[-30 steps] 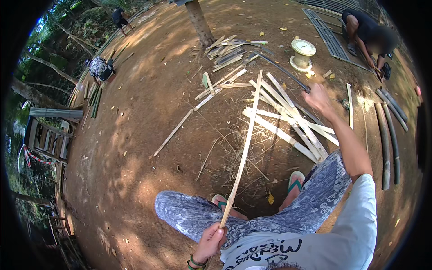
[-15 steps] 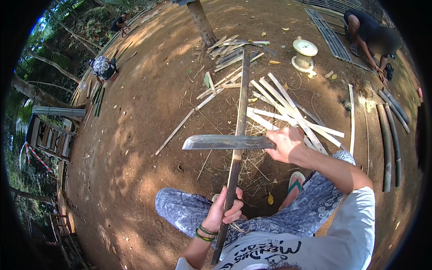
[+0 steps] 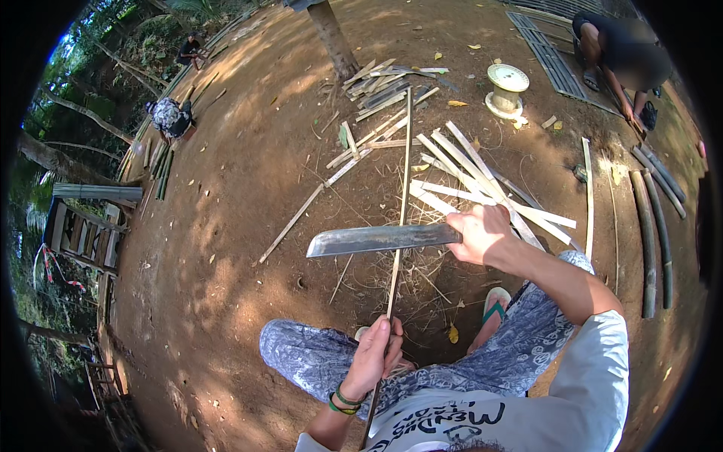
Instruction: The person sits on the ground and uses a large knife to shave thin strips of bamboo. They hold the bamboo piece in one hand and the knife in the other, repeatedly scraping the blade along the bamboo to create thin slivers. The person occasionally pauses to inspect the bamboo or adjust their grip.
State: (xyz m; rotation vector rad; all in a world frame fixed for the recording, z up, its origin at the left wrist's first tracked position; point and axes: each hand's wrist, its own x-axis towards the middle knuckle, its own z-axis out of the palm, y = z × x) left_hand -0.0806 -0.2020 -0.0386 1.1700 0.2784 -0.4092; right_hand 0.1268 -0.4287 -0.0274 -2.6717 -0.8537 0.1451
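Observation:
My left hand (image 3: 374, 357) grips the near end of a long thin bamboo strip (image 3: 402, 188) that runs away from me over my left knee toward a pile of slats. My right hand (image 3: 479, 233) holds the handle of a broad machete (image 3: 376, 239). Its blade lies level, pointing left, and crosses the strip about halfway along it. A scatter of pale split bamboo slats (image 3: 482, 184) lies on the dirt just beyond my right hand.
Another heap of slats (image 3: 384, 83) lies by a tree trunk (image 3: 331, 34). A white spool (image 3: 507, 89) stands beyond it. Bamboo poles (image 3: 648, 226) lie at right. A person (image 3: 621, 53) bends at far right; two others (image 3: 172, 117) sit at left. My sandalled foot (image 3: 495, 307) rests on dirt.
My right hand came back from the slat pile holding the machete and brought the blade across the strip. My left hand slid up the strip, which now stands closer to straight ahead.

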